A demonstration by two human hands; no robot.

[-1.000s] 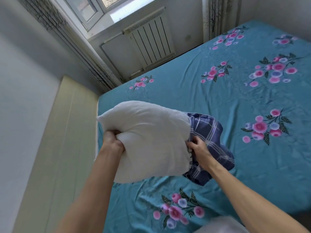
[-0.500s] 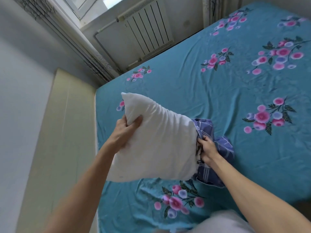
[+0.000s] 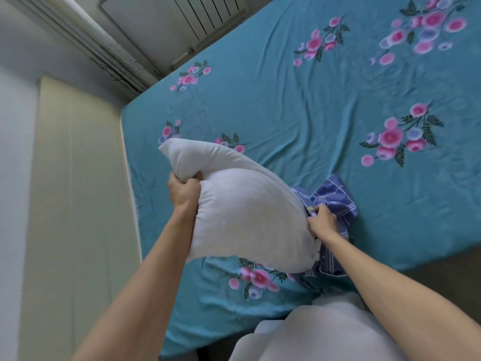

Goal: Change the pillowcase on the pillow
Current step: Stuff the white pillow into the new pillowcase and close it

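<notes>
While left hand (image 3: 184, 190) grips pillow (image 3: 247, 214), pillowcase (image 3: 330, 201) half hidden

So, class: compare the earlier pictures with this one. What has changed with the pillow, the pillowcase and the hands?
The left hand regripped the white pillow and drew it further out of the blue checked pillowcase. The right hand still grips the pillowcase.

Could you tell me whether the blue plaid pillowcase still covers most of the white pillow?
No, the white pillow is almost wholly bare, and the blue plaid pillowcase is bunched at its far end, where the right hand grips it.
</notes>
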